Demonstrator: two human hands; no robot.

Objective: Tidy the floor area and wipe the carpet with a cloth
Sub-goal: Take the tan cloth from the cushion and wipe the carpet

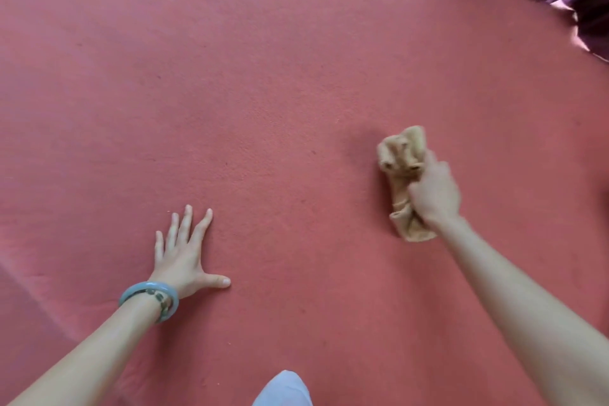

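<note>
pale knee (283,389) below; right hand (435,189) grips cloth (400,155) on carpet (263,76).

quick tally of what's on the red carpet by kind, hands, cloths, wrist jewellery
hands: 2, the left hand flat on the carpet, the right hand gripping the cloth
cloths: 1, a bunched tan cloth
wrist jewellery: 2, a pale green bangle and a beaded bracelet, both on the left wrist
total: 5

Matt, short-napped red carpet (263,76); crumpled soft tan cloth (403,155); glossy smooth bangle (150,298).
</note>
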